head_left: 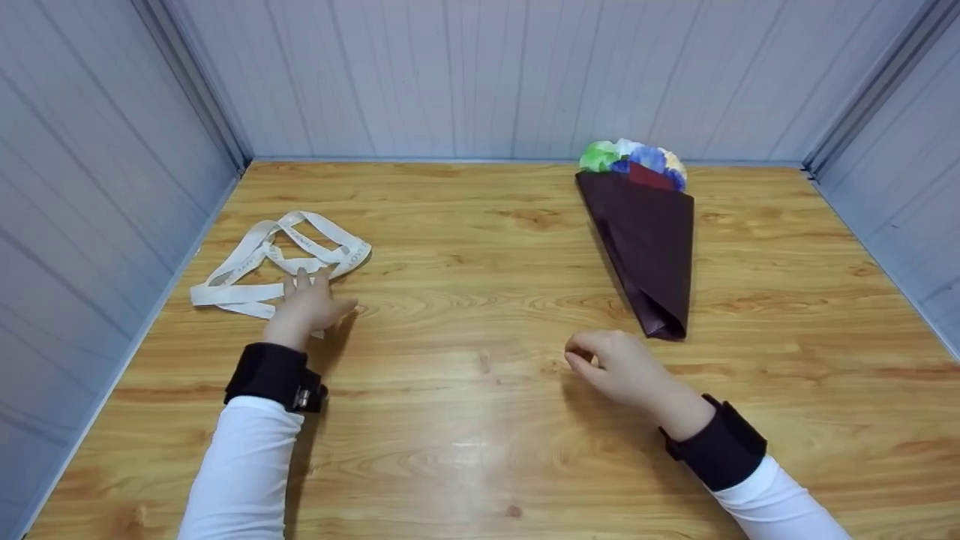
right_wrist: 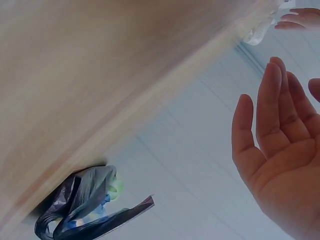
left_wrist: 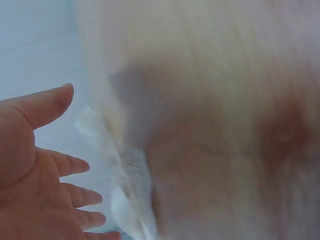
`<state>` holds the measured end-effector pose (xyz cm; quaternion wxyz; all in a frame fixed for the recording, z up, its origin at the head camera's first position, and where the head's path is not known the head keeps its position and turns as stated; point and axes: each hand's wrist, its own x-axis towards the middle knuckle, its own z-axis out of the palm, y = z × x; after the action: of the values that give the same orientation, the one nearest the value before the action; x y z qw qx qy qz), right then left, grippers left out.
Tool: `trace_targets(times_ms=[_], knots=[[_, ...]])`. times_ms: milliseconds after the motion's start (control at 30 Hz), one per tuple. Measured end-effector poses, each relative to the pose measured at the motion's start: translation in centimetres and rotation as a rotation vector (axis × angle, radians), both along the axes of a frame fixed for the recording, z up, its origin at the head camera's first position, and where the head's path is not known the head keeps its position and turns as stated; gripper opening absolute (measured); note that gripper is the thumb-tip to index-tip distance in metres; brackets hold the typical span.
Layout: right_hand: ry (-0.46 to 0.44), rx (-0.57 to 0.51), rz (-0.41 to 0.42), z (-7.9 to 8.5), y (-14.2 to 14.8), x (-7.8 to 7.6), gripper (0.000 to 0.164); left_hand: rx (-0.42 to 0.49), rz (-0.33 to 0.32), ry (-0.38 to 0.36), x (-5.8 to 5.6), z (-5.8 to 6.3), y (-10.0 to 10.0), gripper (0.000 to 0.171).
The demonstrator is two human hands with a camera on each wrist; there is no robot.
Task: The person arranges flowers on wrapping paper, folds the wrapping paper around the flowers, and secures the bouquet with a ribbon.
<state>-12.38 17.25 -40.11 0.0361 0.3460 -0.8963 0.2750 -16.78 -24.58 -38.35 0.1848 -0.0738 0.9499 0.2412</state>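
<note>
A white printed ribbon [head_left: 244, 294] lies in loose loops at the table's left. Over its near edge is my left hand [head_left: 301, 309], fingers spread and thumb out to the right; whether it touches the ribbon I cannot tell. In the left wrist view that hand [left_wrist: 40, 185] has straight fingers and holds nothing. My right hand [head_left: 616, 366] hovers above the middle right of the table, fingers slightly bent, nothing in them. Just beyond it lies a bouquet [head_left: 645, 247] in dark maroon wrapping, its green, white and blue flowers [head_left: 637, 157] pointing to the back.
The wooden table [head_left: 465, 300] is bounded by a pale panelled back wall [head_left: 480, 82] and side walls on the left and right. A small red piece [head_left: 649, 177] shows at the bouquet's mouth. Black bands [head_left: 268, 375] circle both wrists.
</note>
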Motion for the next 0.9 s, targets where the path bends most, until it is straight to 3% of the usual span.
trace_targets(times_ms=[133, 300, 433, 600, 733, 900], knots=[[-0.022, 0.014, 0.013, 0.1, 0.0, 0.0, 0.012, -0.019, 0.019, -0.055, -0.4, -0.4, -0.5, 0.088], [-0.042, 0.027, 0.020, 0.2, 0.1, -0.1, 0.012, -0.051, 0.039, -0.015, -0.7, -0.9, -0.8, 0.085], [-0.058, 0.039, 0.026, 0.1, 0.2, -0.1, 0.013, -0.051, 0.033, 0.006, -0.7, -1.1, -0.8, 0.072], [-0.066, 0.051, 0.036, -0.2, 0.1, -0.1, 0.012, -0.083, -0.056, 0.038, -0.7, -1.2, -0.4, 0.048], [-0.070, 0.060, 0.047, -0.3, -0.1, -0.1, 0.012, -0.102, -0.147, 0.115, -0.5, -1.2, 0.3, 0.023], [-0.077, 0.074, 0.040, -0.2, -0.2, -0.1, 0.011, -0.044, -0.237, 0.237, 0.2, -1.1, 2.9, 0.018]])
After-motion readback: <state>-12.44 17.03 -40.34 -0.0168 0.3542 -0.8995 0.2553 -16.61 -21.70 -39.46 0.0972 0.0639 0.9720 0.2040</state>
